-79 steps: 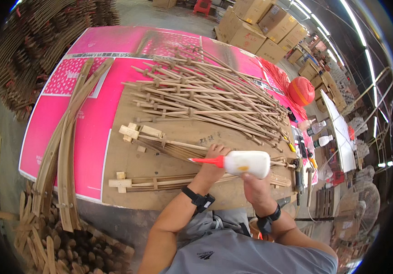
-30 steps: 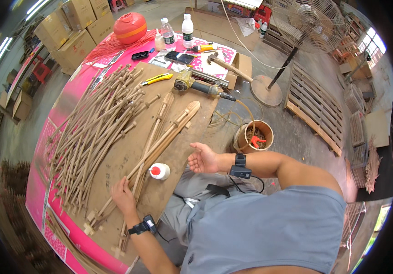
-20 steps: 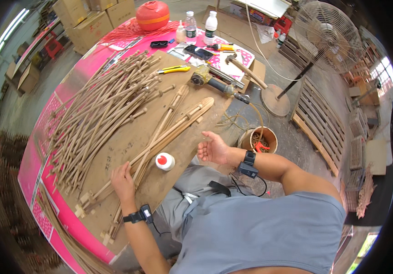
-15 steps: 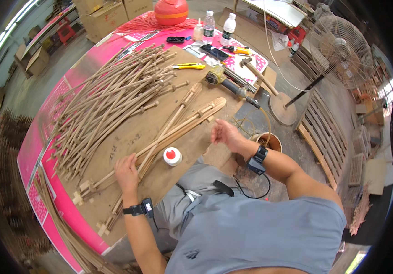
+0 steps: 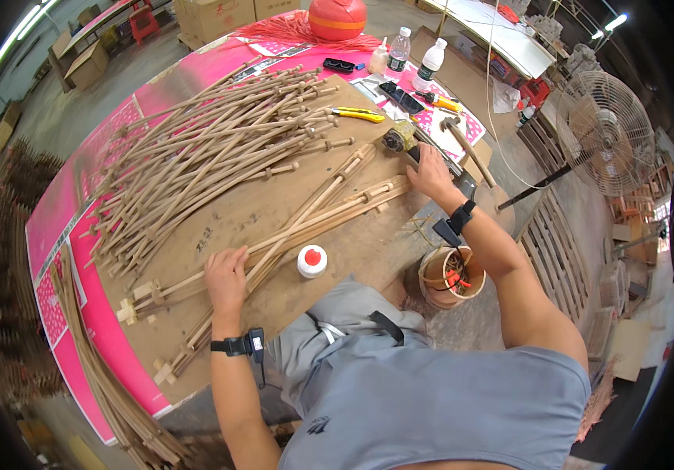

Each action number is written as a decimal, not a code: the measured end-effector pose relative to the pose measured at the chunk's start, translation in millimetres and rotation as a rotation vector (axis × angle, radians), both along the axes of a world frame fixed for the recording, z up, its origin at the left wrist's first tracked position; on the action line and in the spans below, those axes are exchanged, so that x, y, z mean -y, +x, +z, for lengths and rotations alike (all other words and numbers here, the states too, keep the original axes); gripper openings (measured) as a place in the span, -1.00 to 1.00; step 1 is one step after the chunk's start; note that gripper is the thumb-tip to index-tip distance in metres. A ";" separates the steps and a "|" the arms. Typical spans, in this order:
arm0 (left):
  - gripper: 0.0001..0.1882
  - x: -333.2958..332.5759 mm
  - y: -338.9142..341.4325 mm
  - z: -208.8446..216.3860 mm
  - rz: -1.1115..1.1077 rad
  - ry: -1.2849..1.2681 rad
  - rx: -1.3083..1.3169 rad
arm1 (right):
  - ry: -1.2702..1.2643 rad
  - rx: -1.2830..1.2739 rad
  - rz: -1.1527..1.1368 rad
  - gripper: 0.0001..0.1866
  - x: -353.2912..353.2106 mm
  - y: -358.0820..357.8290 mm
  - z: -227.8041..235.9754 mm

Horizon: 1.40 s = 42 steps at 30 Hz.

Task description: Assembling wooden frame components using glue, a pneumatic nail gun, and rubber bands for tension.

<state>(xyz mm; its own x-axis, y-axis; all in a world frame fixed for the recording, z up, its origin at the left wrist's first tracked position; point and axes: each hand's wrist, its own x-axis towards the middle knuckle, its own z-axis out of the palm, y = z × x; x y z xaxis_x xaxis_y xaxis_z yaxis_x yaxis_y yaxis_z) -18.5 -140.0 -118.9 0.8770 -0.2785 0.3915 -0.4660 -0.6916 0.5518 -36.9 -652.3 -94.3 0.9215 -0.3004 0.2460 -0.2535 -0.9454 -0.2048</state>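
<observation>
My left hand is over a bundle of long wooden rods, its fingers closed round them near their left part. The bundle has small wooden blocks at its left end, and another pair of rods crosses it. My right hand is closed on the dark handle of an air tool with a yellowish head, at the board's far right. Its grip is partly hidden by the back of the hand. Beside the rods, nearest me, stands a white bottle with a red cap.
A heap of knobbed wooden sticks covers the far left. A yellow cutter, a phone, a hammer and two bottles lie or stand beyond. A bucket and a standing fan are at right.
My right hand has moved forward and right, from open in the air to closed on the air tool's handle. My left hand stays on the rods. The view has shifted slightly.
</observation>
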 end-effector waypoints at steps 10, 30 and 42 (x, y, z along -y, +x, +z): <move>-0.87 -2.5 3.8 -6.6 0.003 -0.033 0.069 | 0.181 -0.255 -0.062 -0.30 34.4 50.2 10.5; -0.86 1.4 1.0 -4.5 0.040 -0.070 0.049 | 0.460 -0.562 0.719 -0.53 -175.7 45.9 103.9; -0.86 0.5 0.2 -2.9 0.032 -0.100 0.029 | 0.347 -0.671 0.732 -0.58 -194.8 50.0 96.7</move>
